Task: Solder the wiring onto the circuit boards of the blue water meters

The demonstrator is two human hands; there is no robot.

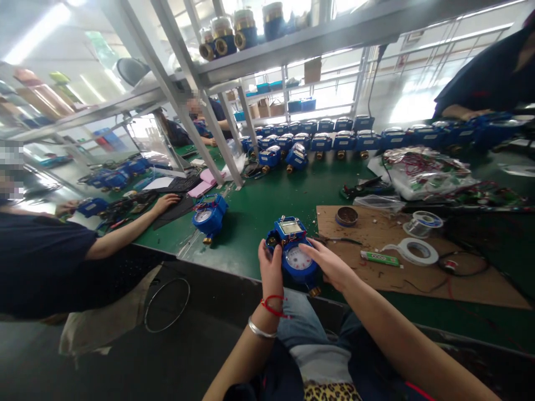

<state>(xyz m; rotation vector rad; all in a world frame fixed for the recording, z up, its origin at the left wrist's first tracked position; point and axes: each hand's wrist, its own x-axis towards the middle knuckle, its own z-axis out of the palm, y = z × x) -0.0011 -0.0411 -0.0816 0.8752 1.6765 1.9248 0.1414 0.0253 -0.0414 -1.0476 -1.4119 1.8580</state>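
Note:
I hold a blue water meter (293,249) with a round dial and a small screen at the near edge of the green table (267,206). My left hand (270,269) grips its left side, fingers curled round the body. My right hand (329,263) wraps its right side, fingers lying over the dial. A brass fitting sticks out below the meter. A red string and a silver bangle circle my left wrist.
A second blue meter (209,216) lies to the left. A brown board (401,262) on the right carries tape rolls, a solder spool and a small tin. Rows of blue meters (334,136) line the back. A person's arm (129,231) reaches in from the left.

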